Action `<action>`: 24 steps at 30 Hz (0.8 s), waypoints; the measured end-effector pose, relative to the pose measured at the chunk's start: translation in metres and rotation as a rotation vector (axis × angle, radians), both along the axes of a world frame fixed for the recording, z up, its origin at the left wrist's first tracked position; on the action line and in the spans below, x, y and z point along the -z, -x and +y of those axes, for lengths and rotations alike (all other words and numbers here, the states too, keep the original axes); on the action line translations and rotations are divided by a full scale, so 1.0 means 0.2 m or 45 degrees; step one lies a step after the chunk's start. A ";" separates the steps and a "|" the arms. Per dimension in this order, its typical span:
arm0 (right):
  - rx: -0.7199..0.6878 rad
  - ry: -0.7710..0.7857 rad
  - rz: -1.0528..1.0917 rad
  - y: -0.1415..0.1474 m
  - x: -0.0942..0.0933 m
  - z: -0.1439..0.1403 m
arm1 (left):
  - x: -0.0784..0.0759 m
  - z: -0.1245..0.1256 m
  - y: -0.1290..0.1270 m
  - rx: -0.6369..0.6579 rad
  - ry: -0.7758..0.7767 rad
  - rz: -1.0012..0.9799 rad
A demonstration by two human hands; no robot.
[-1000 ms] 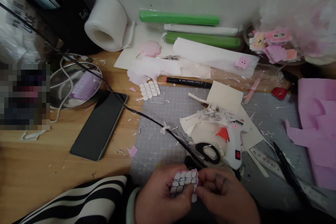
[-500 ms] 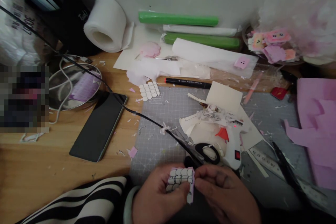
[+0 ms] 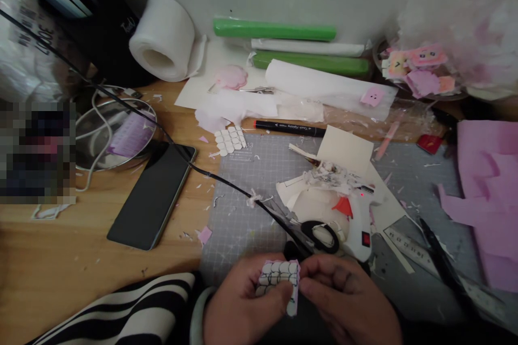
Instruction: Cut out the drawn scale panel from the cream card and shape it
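Note:
Both my hands meet at the bottom middle of the view over a grey cutting mat [image 3: 251, 215]. Between them is a small pink-backed paper piece with a drawn scale pattern [image 3: 279, 276]. My left hand [image 3: 243, 307] grips its left side with thumb and fingers. My right hand [image 3: 348, 302] pinches its right edge. Just beyond my fingers lie black-handled scissors [image 3: 319, 234] and a white glue gun [image 3: 358, 215] with a red light. A second cut scale sheet [image 3: 230, 140] rests at the mat's far left corner.
A black phone [image 3: 151, 194] and a black cable [image 3: 162, 132] lie left of the mat. A black marker [image 3: 289, 128], green and white rolls [image 3: 275, 29], a white tape roll [image 3: 162, 38], pink paper [image 3: 485, 188], a ruler [image 3: 429, 264] and paper scraps crowd the wooden desk.
The scale-patterned piece has been turned and bent in my fingers, now standing more upright with its pink edge hanging lower. Both hands shifted slightly left.

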State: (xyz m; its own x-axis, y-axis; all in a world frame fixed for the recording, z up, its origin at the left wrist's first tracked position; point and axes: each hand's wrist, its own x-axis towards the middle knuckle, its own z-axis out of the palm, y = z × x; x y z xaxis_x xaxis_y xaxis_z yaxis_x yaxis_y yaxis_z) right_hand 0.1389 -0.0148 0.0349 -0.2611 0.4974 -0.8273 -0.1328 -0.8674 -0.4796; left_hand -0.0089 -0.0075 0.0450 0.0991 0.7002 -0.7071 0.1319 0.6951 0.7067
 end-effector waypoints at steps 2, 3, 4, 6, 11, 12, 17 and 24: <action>0.031 -0.004 0.028 0.00 0.00 0.00 | 0.00 0.00 0.00 0.075 0.005 -0.008; 0.046 -0.010 0.041 0.00 0.00 0.00 | 0.00 0.01 0.00 0.077 0.017 -0.007; 0.062 -0.012 0.046 0.00 0.00 0.00 | 0.00 0.01 0.00 0.062 0.033 -0.013; 0.074 0.009 0.045 0.01 -0.01 0.01 | -0.01 0.01 0.00 -0.001 0.062 -0.044; 0.137 0.070 -0.038 0.02 -0.03 0.04 | -0.02 0.00 0.00 -0.052 0.070 -0.103; 0.151 0.059 -0.055 0.03 -0.03 0.04 | -0.01 0.00 0.00 -0.055 0.062 -0.100; 0.117 0.026 -0.017 0.03 -0.02 0.02 | 0.03 0.01 0.01 0.139 -0.053 -0.191; 0.135 -0.001 -0.008 0.03 -0.01 0.01 | 0.04 0.04 0.01 0.278 -0.143 -0.218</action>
State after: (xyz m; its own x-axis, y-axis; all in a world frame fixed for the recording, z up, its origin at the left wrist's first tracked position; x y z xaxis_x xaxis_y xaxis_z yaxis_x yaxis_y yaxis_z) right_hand 0.1335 -0.0134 0.0361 -0.2019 0.5225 -0.8284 -0.2208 -0.8483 -0.4813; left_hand -0.0115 0.0001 0.0365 0.3673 0.7220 -0.5864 0.1419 0.5796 0.8025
